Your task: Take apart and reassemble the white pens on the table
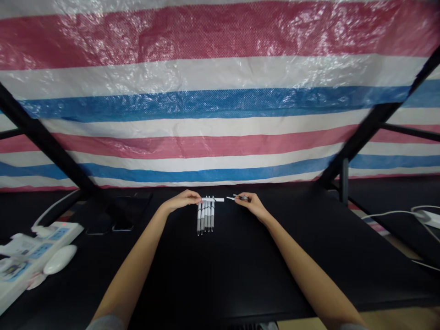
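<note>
Several white-and-grey pens [205,217] lie side by side on the black table, their tips toward me. My left hand [185,199] is closed at the left of their far ends, pinching a slim white stick-like piece [218,200] that lies crosswise over them. To the right, apart from the row, my right hand [250,202] is closed around a slender pen-like piece [242,197]. A thin white end [230,198] pokes out of its fingers toward the left. The fingers partly cover both held pieces, and their exact kind is too small to make out.
A white power strip [65,231] with plugs and a white mouse [61,259] are at the left. Dark flat phone-like objects [123,227] lie behind them. Black slanted frame bars [360,142] stand either side before a striped plastic sheet [206,146]. White cables [388,213] run at right.
</note>
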